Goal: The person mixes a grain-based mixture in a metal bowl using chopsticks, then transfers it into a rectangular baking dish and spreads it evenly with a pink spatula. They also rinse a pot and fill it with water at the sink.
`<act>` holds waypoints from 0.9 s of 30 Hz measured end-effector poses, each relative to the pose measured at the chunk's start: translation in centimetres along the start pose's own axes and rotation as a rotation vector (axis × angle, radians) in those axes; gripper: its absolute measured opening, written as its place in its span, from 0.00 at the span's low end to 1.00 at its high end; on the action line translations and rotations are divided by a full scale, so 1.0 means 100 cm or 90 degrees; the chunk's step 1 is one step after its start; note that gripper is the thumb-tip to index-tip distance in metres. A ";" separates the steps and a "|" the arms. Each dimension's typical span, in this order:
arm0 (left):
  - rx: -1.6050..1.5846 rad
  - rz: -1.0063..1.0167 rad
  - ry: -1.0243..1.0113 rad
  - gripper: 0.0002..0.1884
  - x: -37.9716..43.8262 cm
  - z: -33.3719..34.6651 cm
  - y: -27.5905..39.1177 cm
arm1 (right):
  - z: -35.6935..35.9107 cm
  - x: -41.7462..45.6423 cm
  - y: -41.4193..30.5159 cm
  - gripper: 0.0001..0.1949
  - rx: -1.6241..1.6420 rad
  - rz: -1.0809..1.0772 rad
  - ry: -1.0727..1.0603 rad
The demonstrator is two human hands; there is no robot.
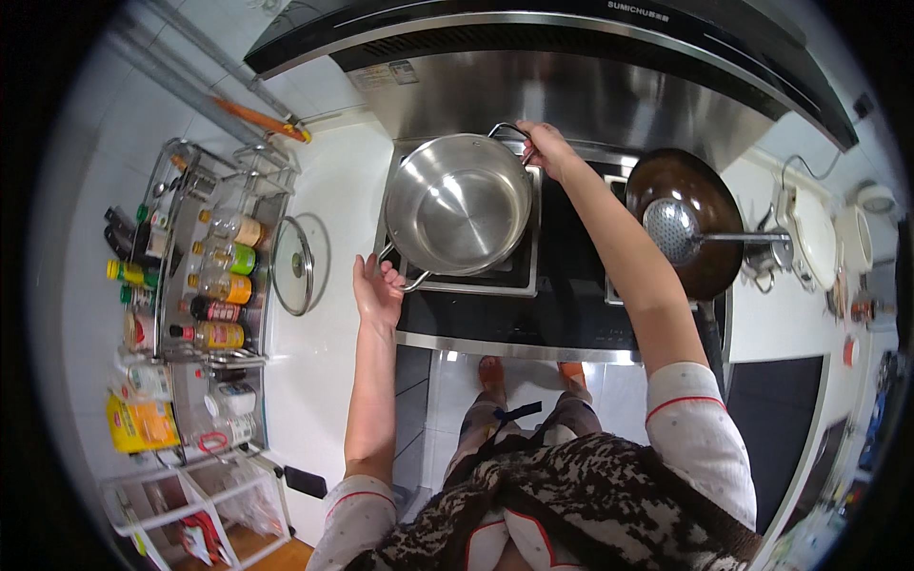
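A wide stainless steel pot with nothing visible inside is over the left burner of the black glass cooktop. My left hand grips its near-left loop handle, thumb spread out. On the opposite side, my right hand has its fingers around the far-right loop handle. Whether the pot rests on the burner or hangs just above it, I cannot tell. A glass lid with a metal rim leans upright at the counter's left, against the spice rack.
A dark wok with a perforated metal skimmer in it sits on the right burner. Bottles fill a metal rack at left. A range hood overhangs the back. Beyond the wok stands a white appliance.
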State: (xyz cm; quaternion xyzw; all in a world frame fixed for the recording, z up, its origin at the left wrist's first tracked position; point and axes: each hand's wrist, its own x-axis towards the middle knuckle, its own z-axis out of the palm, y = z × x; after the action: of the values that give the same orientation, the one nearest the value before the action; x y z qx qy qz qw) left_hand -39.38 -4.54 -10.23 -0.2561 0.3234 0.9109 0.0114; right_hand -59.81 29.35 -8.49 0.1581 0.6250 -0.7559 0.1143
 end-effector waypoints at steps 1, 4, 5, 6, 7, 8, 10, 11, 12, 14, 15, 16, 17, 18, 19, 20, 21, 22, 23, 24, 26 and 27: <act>0.004 -0.007 -0.024 0.21 -0.003 -0.002 0.005 | -0.003 -0.016 -0.001 0.21 0.000 0.001 0.031; 0.032 -0.018 -0.031 0.19 -0.030 0.004 0.024 | -0.019 -0.088 -0.004 0.19 0.069 -0.053 0.015; 0.065 -0.011 -0.052 0.21 -0.043 0.010 0.030 | -0.028 -0.118 -0.005 0.18 0.111 -0.065 0.012; 0.069 -0.008 -0.107 0.22 -0.059 0.018 0.035 | -0.037 -0.149 -0.008 0.15 0.140 -0.060 0.037; 0.074 -0.006 -0.126 0.24 -0.075 0.029 0.040 | -0.048 -0.181 -0.011 0.13 0.180 -0.082 0.028; 0.082 -0.011 -0.184 0.26 -0.093 0.040 0.043 | -0.061 -0.214 -0.014 0.14 0.224 -0.074 0.047; 0.102 -0.015 -0.311 0.29 -0.132 0.066 0.048 | -0.089 -0.282 -0.021 0.15 0.305 -0.105 0.058; 0.093 -0.035 -0.367 0.30 -0.149 0.082 0.048 | -0.104 -0.316 -0.024 0.14 0.332 -0.110 0.089; 0.104 -0.039 -0.419 0.31 -0.168 0.098 0.046 | -0.119 -0.351 -0.024 0.14 0.364 -0.150 0.085; 0.169 -0.033 -0.506 0.32 -0.210 0.130 0.035 | -0.150 -0.425 -0.019 0.15 0.416 -0.228 0.118; 0.142 -0.068 -0.560 0.34 -0.233 0.146 0.025 | -0.166 -0.465 -0.015 0.16 0.437 -0.258 0.151; 0.132 -0.107 -0.618 0.35 -0.256 0.164 0.010 | -0.183 -0.506 -0.007 0.18 0.457 -0.296 0.179; 0.118 -0.156 -0.660 0.36 -0.279 0.179 -0.008 | -0.199 -0.549 0.002 0.20 0.472 -0.336 0.201; 0.103 -0.198 -0.683 0.35 -0.303 0.192 -0.031 | -0.218 -0.592 0.011 0.22 0.472 -0.350 0.249; 0.085 -0.254 -0.696 0.35 -0.325 0.202 -0.054 | -0.235 -0.634 0.023 0.25 0.463 -0.378 0.268; 0.096 -0.295 -0.708 0.35 -0.349 0.210 -0.083 | -0.253 -0.679 0.036 0.28 0.466 -0.396 0.290; 0.079 -0.349 -0.719 0.35 -0.369 0.213 -0.110 | -0.266 -0.719 0.050 0.30 0.475 -0.423 0.306; 0.118 -0.373 -0.732 0.34 -0.389 0.215 -0.143 | -0.282 -0.760 0.065 0.31 0.459 -0.438 0.349; 0.121 -0.439 -0.716 0.33 -0.409 0.218 -0.182 | -0.298 -0.799 0.080 0.31 0.448 -0.451 0.389; 0.160 -0.479 -0.713 0.32 -0.426 0.218 -0.213 | -0.306 -0.835 0.096 0.31 0.444 -0.457 0.435; 0.206 -0.559 -0.700 0.30 -0.463 0.222 -0.282 | -0.326 -0.902 0.121 0.31 0.422 -0.471 0.529; 0.244 -0.593 -0.727 0.29 -0.482 0.220 -0.316 | -0.334 -0.931 0.134 0.31 0.423 -0.464 0.598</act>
State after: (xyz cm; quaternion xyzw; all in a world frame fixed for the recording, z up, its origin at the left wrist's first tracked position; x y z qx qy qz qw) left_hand -1.78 40.57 8.68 0.1514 0.2785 0.7308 0.6045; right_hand 34.39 57.24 9.28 0.2757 0.3563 -0.7492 -0.4856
